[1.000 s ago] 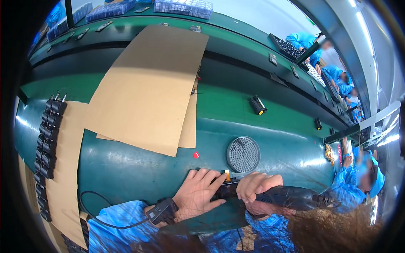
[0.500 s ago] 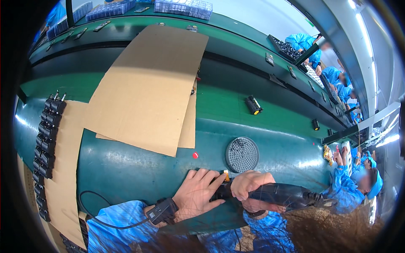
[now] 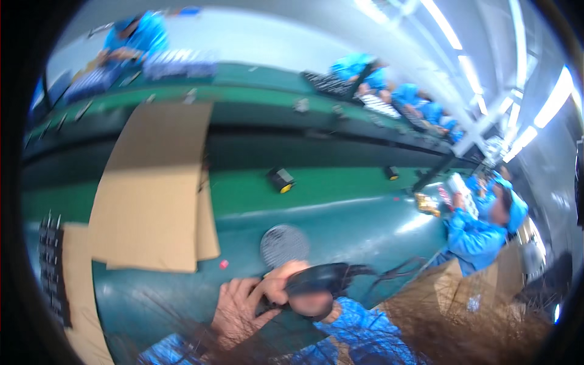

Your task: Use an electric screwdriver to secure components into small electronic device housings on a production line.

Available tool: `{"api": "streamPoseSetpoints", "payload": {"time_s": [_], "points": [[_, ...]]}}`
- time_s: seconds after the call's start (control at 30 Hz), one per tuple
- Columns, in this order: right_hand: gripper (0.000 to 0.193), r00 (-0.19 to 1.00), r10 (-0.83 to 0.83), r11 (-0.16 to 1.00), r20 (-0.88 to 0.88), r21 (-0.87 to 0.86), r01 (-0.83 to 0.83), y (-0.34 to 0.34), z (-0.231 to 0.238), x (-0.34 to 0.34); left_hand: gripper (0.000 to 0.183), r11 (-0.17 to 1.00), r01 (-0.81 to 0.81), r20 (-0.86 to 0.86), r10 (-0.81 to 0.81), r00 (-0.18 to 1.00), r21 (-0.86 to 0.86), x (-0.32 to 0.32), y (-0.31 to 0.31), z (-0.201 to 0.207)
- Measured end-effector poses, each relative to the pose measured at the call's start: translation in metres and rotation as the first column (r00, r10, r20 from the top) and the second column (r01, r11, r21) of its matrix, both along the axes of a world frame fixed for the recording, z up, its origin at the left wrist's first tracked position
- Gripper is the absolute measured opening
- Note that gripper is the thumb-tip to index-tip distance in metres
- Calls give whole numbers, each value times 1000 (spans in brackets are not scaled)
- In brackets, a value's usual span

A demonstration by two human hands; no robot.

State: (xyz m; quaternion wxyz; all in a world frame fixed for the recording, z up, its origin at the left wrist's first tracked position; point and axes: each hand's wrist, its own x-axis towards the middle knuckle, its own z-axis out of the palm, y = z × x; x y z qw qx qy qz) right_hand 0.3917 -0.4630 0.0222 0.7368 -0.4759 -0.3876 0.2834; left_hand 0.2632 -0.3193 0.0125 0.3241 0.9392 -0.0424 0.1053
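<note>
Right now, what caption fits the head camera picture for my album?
Two bare hands, left hand and right hand, hold a black handheld tool over a green workbench beside brown cardboard sheets.

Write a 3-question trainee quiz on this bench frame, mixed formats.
1. True or false: the right hand grips a black power tool.
2. What lies just beyond the hands on the green table? A) round mesh disc B) glass jar C) coiled rope
3. Fill in: the large flat sheets at the left are ___.

Key: 1 true; 2 A; 3 cardboard. The left hand rests beside the tool.
</note>
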Motion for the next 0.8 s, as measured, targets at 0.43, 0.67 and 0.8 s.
{"api": "streamPoseSetpoints", "payload": {"time_s": [0.43, 0.67, 0.8], "points": [[88, 935, -305, 807, -180, 472, 354, -62, 24, 27, 68, 998, -45, 218, 33, 975, 52, -51, 30, 67], [82, 883, -405, 820, -238, 332, 466, -56, 3, 22, 61, 857, -269, 62, 269, 961, 441, -114, 58, 73], [76, 789, -571, 740, -225, 275, 614, -84, 10, 30, 57, 982, -24, -91, 41, 995, 185, -94, 54, 14]]}}
